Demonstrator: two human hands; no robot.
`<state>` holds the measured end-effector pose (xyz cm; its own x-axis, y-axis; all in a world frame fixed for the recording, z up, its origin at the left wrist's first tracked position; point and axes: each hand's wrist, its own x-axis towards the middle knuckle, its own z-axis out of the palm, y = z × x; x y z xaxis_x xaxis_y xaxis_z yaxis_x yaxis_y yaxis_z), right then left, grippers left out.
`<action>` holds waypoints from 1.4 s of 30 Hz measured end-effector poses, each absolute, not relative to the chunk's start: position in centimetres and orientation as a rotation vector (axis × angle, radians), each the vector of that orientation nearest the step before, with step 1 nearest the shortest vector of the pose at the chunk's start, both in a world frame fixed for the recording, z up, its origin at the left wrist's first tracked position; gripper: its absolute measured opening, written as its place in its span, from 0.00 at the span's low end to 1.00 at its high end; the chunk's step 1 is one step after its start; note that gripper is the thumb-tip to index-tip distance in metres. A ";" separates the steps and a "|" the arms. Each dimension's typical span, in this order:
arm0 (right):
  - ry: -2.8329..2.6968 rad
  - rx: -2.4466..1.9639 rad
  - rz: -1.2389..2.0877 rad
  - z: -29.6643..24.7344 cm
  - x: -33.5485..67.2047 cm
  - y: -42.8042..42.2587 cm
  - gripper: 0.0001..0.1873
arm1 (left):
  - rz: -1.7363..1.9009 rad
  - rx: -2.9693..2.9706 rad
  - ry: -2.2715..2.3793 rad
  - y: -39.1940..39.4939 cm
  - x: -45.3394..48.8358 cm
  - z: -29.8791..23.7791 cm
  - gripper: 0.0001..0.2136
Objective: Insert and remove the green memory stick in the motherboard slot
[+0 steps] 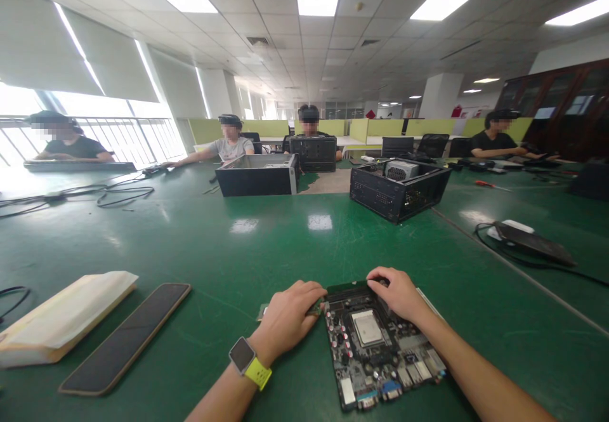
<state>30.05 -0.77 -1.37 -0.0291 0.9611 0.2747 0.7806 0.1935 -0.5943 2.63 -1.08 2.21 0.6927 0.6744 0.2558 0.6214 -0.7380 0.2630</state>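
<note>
Green, glossy table [204, 238], scuffed, streaked with ceiling glare, crossed by a seam at two o'clock. Close in, near half past twelve, a board [380, 355] lying flat, pale chip [367, 328] upward. Left hand [291, 311] curled low at the board's left edge, over a small green strip [314, 308]; gripping or just covering, impossible to tell. Right hand [399, 292] bent onto the far edge, fingertips touching; firmness of hold, impossible to tell. At ten o'clock, a packet [66, 314] beside a dark slab [126, 339]; beyond, at eleven, loose cables [118, 187]. Just before twelve, an open case [257, 179]; at one, a second case [375, 195] with a grey power unit [401, 169]; farther right, a red screwdriver [485, 184]. Across the table, four people [234, 146] in headgear. Behind, yellow-green partitions [390, 128]; at ten, pale blinds [42, 41] over bright windows; at two, a dark cabinet [561, 105]; overhead, lit panels [318, 0] in a tiled ceiling [271, 0].
</note>
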 end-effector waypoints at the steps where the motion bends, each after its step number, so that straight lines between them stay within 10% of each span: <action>1: -1.849 -1.624 0.381 -1.3 30.0 -0.8 0.11 | 0.512 2.743 1.056 -1.1 2.6 2.2 0.12; 42: -1.814 -1.528 0.409 -1.0 29.8 -0.9 0.12 | 0.572 2.674 0.956 -1.2 2.5 1.4 0.17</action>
<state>29.79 -0.94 -0.99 -0.0397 0.9475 0.3172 0.7197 0.2474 -0.6487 2.46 -1.21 1.35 0.7085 0.6483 0.2790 0.5524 -0.7554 0.3524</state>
